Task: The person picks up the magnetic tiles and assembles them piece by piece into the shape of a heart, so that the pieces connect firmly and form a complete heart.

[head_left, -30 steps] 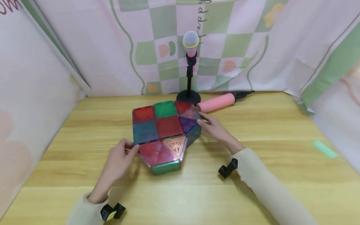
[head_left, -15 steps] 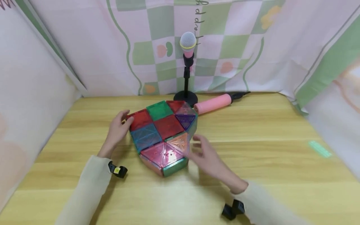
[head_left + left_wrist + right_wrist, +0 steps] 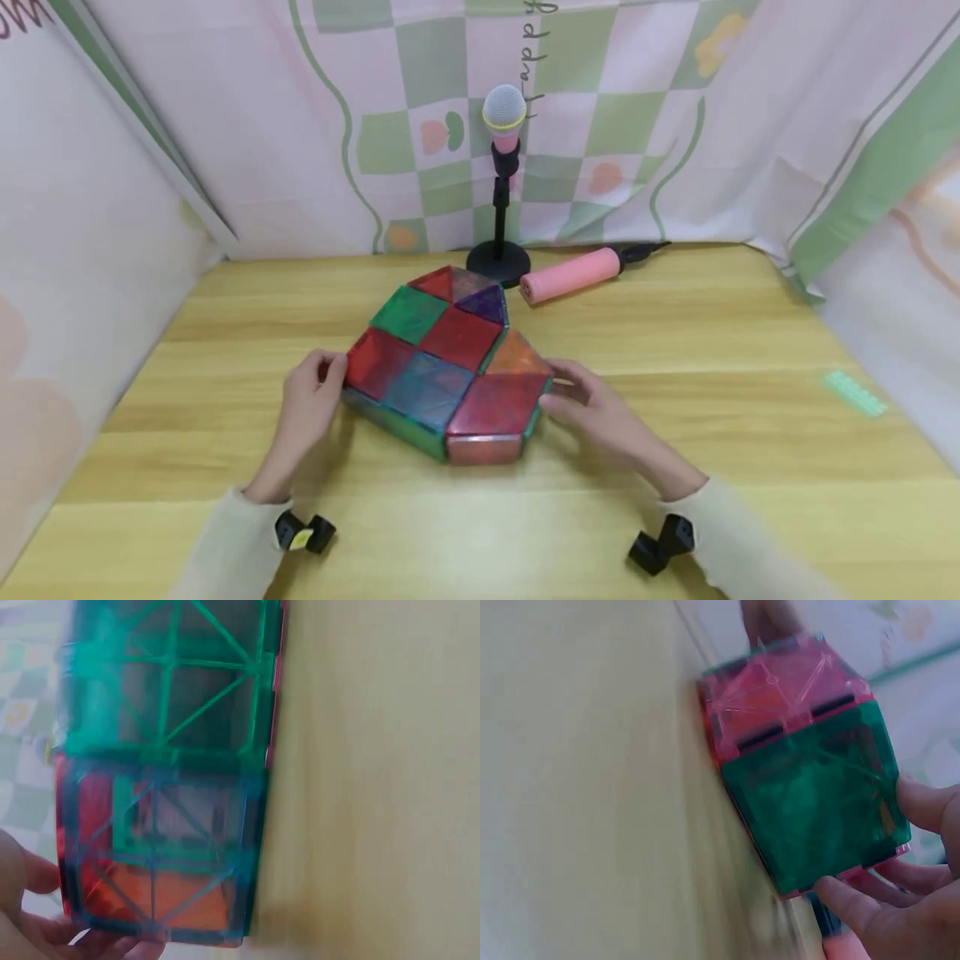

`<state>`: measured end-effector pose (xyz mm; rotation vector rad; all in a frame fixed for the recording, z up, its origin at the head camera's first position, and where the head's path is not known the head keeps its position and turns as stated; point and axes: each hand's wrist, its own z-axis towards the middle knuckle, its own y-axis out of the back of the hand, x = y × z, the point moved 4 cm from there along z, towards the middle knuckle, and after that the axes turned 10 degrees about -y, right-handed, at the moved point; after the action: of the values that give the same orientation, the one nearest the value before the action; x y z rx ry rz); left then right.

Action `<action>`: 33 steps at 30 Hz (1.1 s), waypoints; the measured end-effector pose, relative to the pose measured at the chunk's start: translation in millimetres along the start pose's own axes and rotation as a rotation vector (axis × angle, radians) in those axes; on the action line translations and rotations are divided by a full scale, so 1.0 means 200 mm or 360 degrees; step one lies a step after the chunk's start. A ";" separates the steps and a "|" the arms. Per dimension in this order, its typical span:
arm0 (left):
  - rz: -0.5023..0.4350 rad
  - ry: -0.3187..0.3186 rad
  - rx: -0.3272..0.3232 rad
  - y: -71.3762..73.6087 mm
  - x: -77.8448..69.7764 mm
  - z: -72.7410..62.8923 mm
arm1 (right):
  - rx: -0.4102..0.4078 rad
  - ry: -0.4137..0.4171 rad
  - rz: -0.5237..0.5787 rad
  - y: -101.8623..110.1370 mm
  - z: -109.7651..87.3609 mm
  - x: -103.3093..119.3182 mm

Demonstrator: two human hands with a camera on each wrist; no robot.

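Observation:
A flat, heart-shaped box of translucent magnetic tiles (image 3: 459,342) lies on the wooden table, with red, green, blue, purple, pink and orange panels on top. At its left corner my left hand (image 3: 311,396) grips the edge by the red square. My right hand (image 3: 603,412) holds the opposite corner, beside the orange and pink panels. Green and blue side tiles (image 3: 161,855) fill much of the left wrist view, with the thumb and fingers at their end. In the right wrist view, the right fingers (image 3: 847,904) and thumb span a green side tile (image 3: 817,802).
Behind the box stands a toy microphone (image 3: 504,112) on a black stand (image 3: 498,260). A pink hand pump (image 3: 572,275) with a black nozzle lies to its right. A pale green strip (image 3: 855,393) is at the table's right. Patterned curtains (image 3: 420,75) enclose the back and sides.
The tile box has turned counterclockwise on the table. My right hand has moved from its upper right to the lower right corner; my left hand shifted up, then back down with the red corner.

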<state>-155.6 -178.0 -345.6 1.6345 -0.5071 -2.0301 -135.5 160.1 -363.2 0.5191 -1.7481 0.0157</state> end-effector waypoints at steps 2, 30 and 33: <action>-0.0066 0.0035 -0.0016 -0.01 -0.02 -0.05 | -0.0019 -0.0021 0.0112 0.07 0.03 -0.02; -0.0884 0.0215 0.0209 -0.52 -0.38 -0.48 | -0.0313 -0.0078 -0.0050 0.36 0.37 0.07; -0.0894 0.0218 0.0193 -0.56 -0.40 -0.49 | -0.0335 -0.0096 -0.0106 0.38 0.40 0.06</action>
<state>-61.1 -39.8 -365.4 2.1571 -0.1254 -2.2753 -238.7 201.3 -352.0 0.4264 -1.7657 -0.2311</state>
